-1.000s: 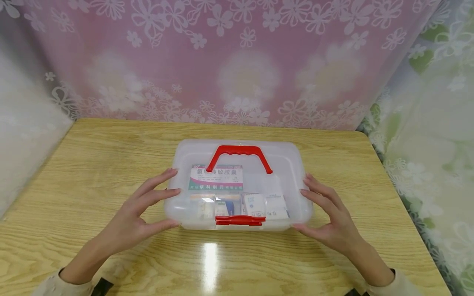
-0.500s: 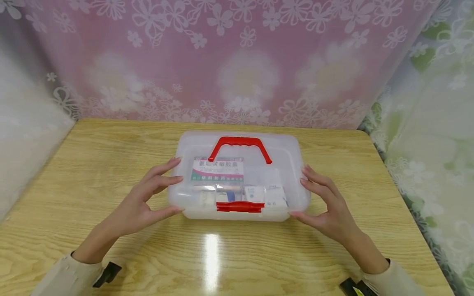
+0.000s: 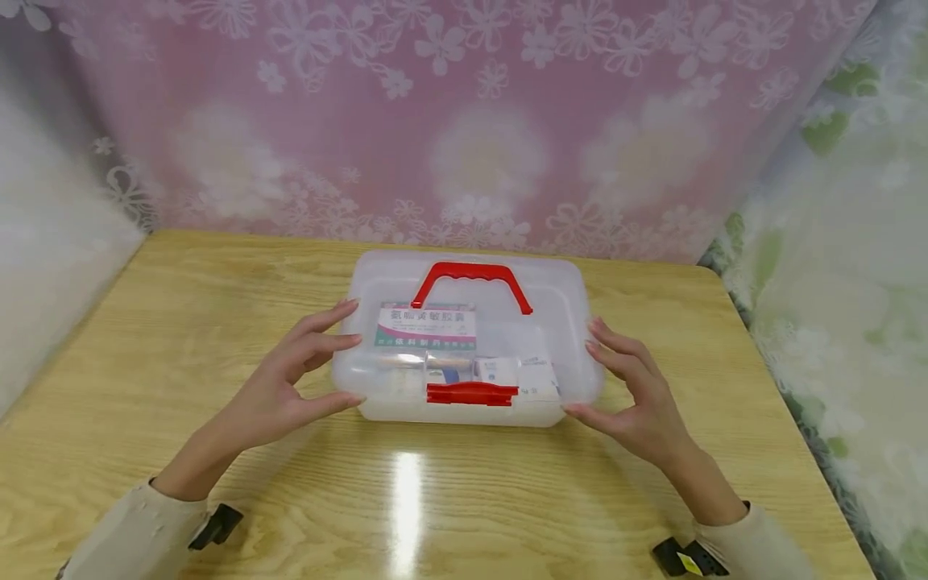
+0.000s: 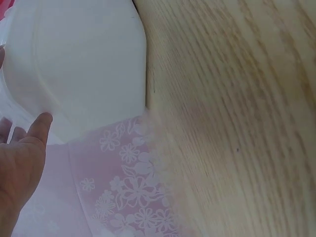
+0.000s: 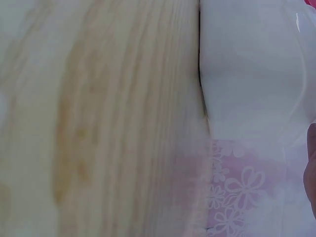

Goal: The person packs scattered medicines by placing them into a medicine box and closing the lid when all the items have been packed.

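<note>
A translucent plastic medicine box (image 3: 561, 322) sits lengthwise on the table, its lid down. On top lies a red handle (image 3: 471, 271); a red latch (image 3: 471, 394) spans the front. Through the lid show a pink, white and green capsule carton (image 3: 428, 329) and smaller white packs. My left hand (image 3: 267, 405) holds the left end, fingertips along the side and thumb at the front corner. The right hand (image 3: 645, 412) holds the other end the same way. In the left wrist view, a left fingertip (image 4: 40, 126) overlaps the box's lid rim.
The wood-grain table (image 3: 217, 322) extends to both sides and in front of the box. A pink flowered cloth (image 3: 478, 145) hangs behind its back edge, and a green-white one (image 3: 863, 282) at the right. Black straps (image 3: 216, 528) show at both sleeves.
Both hands have moved the medicine box away from the person, toward the table's back edge, keeping hold of its two ends. Its lid stays down.
</note>
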The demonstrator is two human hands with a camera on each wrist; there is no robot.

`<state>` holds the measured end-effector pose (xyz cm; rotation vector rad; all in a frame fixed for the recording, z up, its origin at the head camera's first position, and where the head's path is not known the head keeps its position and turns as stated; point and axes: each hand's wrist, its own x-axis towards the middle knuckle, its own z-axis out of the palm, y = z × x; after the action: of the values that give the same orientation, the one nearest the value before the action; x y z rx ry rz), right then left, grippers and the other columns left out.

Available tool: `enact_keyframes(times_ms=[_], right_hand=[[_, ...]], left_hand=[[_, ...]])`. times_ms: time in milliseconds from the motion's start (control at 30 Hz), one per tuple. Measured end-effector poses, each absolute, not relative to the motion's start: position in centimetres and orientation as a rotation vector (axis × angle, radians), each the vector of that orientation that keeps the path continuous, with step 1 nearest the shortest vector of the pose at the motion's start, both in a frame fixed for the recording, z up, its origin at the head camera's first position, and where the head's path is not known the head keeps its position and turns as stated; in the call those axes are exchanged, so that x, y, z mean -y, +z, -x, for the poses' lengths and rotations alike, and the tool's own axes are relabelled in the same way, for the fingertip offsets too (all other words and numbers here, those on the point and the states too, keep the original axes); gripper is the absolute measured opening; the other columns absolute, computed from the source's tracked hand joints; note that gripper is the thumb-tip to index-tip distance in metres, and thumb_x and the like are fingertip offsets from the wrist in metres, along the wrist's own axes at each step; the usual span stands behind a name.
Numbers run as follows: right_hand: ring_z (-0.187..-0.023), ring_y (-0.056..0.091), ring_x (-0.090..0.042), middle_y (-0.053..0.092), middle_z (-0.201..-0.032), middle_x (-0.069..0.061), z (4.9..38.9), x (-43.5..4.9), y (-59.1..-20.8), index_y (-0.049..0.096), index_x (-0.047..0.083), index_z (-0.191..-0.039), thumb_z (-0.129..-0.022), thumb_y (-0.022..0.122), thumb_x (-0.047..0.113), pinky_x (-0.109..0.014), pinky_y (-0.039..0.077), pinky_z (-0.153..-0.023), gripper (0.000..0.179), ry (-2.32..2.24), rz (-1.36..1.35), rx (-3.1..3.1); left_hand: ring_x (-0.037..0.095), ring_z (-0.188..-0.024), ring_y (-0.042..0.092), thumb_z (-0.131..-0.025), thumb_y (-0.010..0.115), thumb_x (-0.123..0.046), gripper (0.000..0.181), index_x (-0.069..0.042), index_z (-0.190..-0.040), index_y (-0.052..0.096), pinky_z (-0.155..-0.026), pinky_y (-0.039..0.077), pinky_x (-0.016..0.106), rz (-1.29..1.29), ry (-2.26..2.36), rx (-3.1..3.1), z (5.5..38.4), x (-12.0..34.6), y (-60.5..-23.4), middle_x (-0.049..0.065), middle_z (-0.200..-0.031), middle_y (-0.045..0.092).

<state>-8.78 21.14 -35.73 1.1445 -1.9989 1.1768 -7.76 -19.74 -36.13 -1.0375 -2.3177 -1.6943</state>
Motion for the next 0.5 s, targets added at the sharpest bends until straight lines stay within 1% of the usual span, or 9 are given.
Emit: enact_keyframes(times_ms=[167, 367, 500], right_hand=[[-0.132, 0.039, -0.027, 0.046, -0.13, -0.026, 8.65, -21.15, -35.91, 0.052, -0.017, -0.115, -0.084, 0.073, 0.032, -0.025, 0.042, -0.098, 0.062, 1.288, -1.148, 2.015], [-0.134, 0.036, -0.026, 0.045, -0.134, -0.023, 8.76, -21.09, -36.11, 0.05, -0.018, -0.117, -0.083, 0.075, 0.029, -0.025, 0.042, -0.098, 0.063, 1.384, -1.155, 2.018], [-0.135, 0.036, -0.026, 0.043, -0.136, -0.022, 8.91, -21.17, -36.24, 0.049, -0.019, -0.119, -0.082, 0.075, 0.027, -0.023, 0.043, -0.097, 0.064, 1.419, -1.153, 2.009]], left_hand=[[0.03, -0.14, 0.02, -0.069, 0.077, 0.016, 0.066, -0.001, -0.13, 0.056, -0.097, 0.044, 0.027, 1.009, -1.716, 2.347, 7.69, 19.83, -35.93, 0.009, -0.153, 0.025], [0.031, -0.14, 0.02, -0.068, 0.076, 0.018, 0.066, 0.001, -0.129, 0.055, -0.098, 0.044, 0.028, 1.025, -1.737, 2.311, 7.69, 19.84, -36.1, 0.012, -0.152, 0.025], [0.03, -0.14, 0.022, -0.069, 0.077, 0.017, 0.066, 0.001, -0.129, 0.055, -0.098, 0.044, 0.029, 1.026, -1.724, 2.308, 8.06, 19.65, -36.2, 0.011, -0.152, 0.026]])
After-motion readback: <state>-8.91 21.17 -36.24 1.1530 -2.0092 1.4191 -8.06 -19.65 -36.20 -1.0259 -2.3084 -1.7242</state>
